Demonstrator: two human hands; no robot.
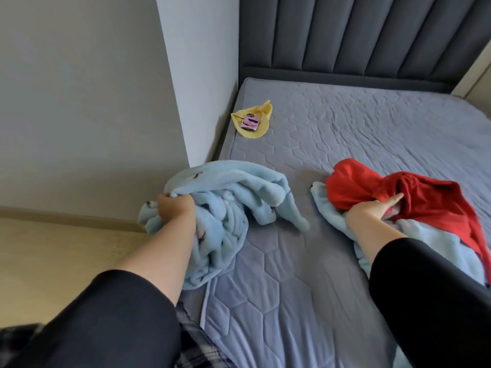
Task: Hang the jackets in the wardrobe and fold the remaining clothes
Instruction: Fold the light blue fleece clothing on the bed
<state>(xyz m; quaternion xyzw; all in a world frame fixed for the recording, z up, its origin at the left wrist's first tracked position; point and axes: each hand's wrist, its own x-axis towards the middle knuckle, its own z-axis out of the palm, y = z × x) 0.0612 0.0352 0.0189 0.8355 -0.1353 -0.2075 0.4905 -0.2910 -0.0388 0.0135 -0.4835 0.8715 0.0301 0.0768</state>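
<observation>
Left hand [174, 211]: grip bunched tight on blue fleece [225, 197] at the bed [345, 128] edge, likely gathering it. Right hand [372, 211]: grip pinching red top [425, 197] lying on second fleece [325, 208], probably separating the pile.

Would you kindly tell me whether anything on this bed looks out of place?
Yes: a small yellow item with a pink tag lies alone at the mattress edge by the wall, apart from the crumpled blue fleece in the left hand and the red garment in the right hand.
</observation>
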